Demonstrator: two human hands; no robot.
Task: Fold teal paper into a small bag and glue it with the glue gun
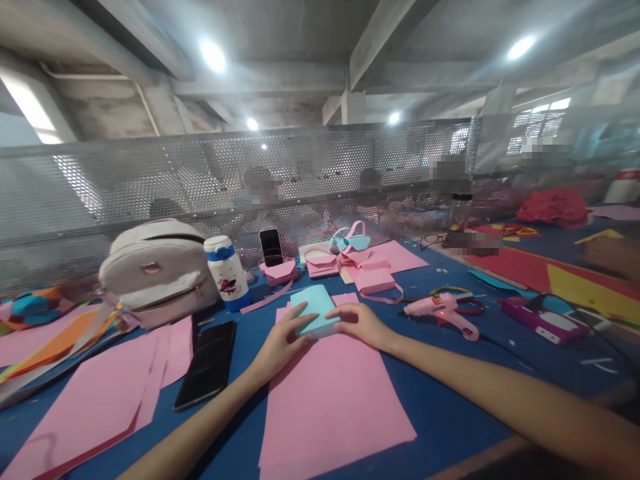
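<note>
A small light-blue folded piece [316,307] lies at the top of a stack of pink sheets [335,407] in the middle of the blue table. My left hand [285,338] grips its left side, with fingers over the top and the thumb at the near edge. On its right side, my right hand [363,325] holds the edge between thumb and fingers. Just beyond are small pink bag shapes with strips [375,281] and a light-blue one [350,243]. A pink glue gun [443,312] rests to the right of my right hand.
At left are a black phone [207,363], pink sheets [100,393], a white backpack [157,270] and a bottle [227,273]. Scissors [467,301] and a purple box [543,320] lie at right. A perforated metal screen [310,180] stands behind.
</note>
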